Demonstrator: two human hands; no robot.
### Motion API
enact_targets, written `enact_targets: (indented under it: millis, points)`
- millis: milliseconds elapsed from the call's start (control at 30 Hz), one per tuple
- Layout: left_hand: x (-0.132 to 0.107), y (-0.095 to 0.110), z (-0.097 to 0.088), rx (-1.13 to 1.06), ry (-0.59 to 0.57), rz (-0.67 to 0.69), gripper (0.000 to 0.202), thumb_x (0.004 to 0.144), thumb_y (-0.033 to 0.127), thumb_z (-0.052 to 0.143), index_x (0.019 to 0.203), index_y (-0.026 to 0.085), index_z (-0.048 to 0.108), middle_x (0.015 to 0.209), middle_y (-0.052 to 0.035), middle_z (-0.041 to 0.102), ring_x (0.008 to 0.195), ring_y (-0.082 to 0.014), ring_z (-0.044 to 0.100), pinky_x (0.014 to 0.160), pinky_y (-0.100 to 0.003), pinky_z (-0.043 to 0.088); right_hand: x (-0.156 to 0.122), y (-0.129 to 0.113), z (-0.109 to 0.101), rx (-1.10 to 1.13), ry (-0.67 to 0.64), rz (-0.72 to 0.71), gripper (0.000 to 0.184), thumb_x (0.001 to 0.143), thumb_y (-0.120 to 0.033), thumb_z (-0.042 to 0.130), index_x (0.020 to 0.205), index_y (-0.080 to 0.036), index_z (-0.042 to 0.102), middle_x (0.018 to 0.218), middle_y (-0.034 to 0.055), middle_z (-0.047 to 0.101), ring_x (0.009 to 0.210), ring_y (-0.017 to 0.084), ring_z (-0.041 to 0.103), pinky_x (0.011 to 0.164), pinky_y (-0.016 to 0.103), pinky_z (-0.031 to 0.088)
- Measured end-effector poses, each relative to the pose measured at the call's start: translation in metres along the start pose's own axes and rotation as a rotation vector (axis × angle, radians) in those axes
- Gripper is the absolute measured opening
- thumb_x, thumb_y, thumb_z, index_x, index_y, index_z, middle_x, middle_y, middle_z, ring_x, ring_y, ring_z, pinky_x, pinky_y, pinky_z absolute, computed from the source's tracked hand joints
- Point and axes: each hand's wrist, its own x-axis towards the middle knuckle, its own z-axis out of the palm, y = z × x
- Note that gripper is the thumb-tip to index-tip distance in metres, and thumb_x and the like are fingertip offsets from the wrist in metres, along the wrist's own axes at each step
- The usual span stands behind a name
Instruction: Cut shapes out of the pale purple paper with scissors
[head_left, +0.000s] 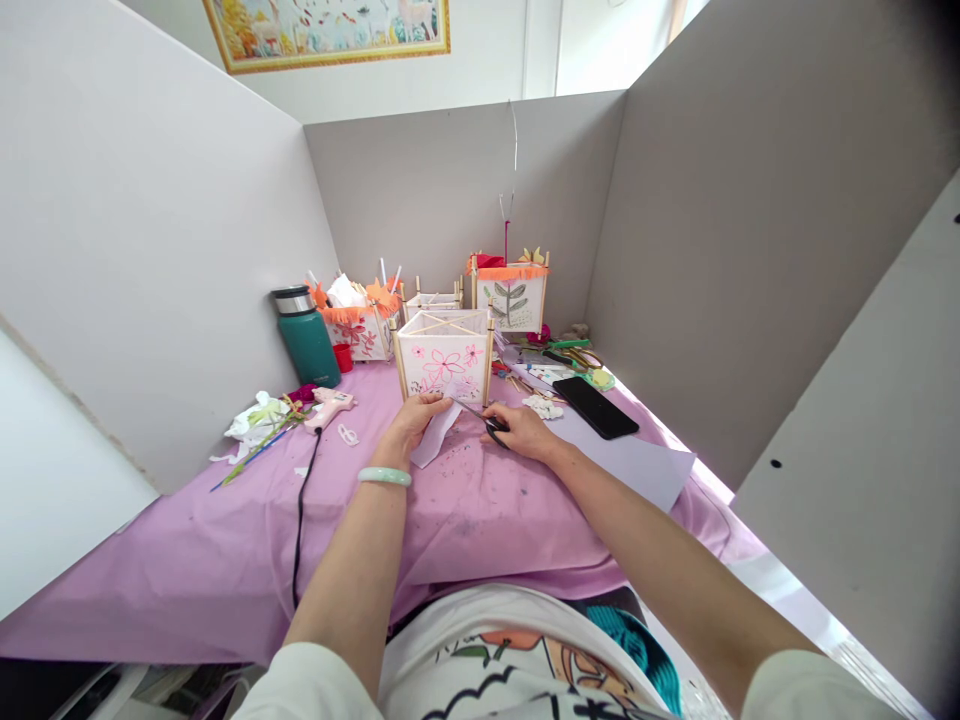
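Lilac cloth (225, 540) covers the table and is speckled with marks close in front of you. Your left hand (415, 418), with a pale green bangle (384, 477) on the wrist, is curled shut on the top edge of a piece of white paper (433, 440). The paper slants down onto the cloth, just in front of the flower-painted lantern (444, 358). Your right hand (525, 432) is closed around the black handles of the scissors (480, 415). The blades point left and reach the paper's upper edge by your left fingers; how far apart the blades stand is too small to tell. A black phone (595, 406) lies right of the lantern, on a larger white sheet (637, 465). A pink glue gun (330, 405) sits to the left, its cord trailing toward you. A green flask (307, 340) stands against the left partition. A second lantern (513, 295) with an orange fringe stands at the back.
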Motion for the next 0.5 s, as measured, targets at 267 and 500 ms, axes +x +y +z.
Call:
enact_targets:
  millis: [267, 500]
  points:
    - [0.0013, 0.0002, -0.0014, -0.021, 0.019, -0.008, 0.021, 0.067, 0.020, 0.086, 0.080, 0.010, 0.072, 0.072, -0.0087, 0.073, 0.058, -0.0182, 0.068, 0.058, -0.028, 0.056, 0.0002, 0.0014, 0.0011, -0.006, 0.005, 0.002, 0.034, 0.081, -0.035, 0.079, 0.110, -0.022, 0.070, 0.074, -0.0017, 0.069, 0.065, 0.013, 0.057, 0.062, 0.022, 0.033]
    - [0.0009, -0.0003, -0.0012, -0.003, 0.004, -0.011, 0.018, 0.067, 0.019, 0.085, 0.078, 0.010, 0.073, 0.070, -0.0086, 0.073, 0.058, -0.0182, 0.066, 0.059, -0.029, 0.054, -0.0011, -0.0022, 0.0001, 0.000, -0.004, 0.016, 0.038, 0.080, -0.035, 0.079, 0.114, -0.021, 0.069, 0.076, -0.0015, 0.069, 0.066, 0.013, 0.058, 0.063, 0.023, 0.035]
